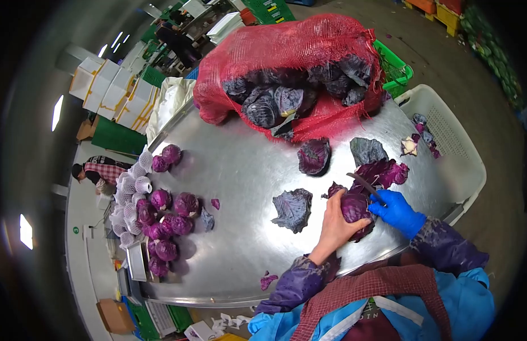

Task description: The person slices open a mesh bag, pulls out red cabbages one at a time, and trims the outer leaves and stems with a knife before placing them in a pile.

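Firmly, left hand (pixel 336 220) cupped around red cabbage (pixel 355 207), gloved right hand (pixel 397 211) fisted on knife (pixel 363 184) at its top.

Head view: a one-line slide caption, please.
Left hand grips a red cabbage while the blue-gloved right hand holds a knife to it on a steel table.

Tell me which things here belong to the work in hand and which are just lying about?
In hand: left hand, red cabbage, right hand in a blue glove, knife.
Lying about: loose leaves, red net sack, heap of small cabbages, foam sleeves, white crate.
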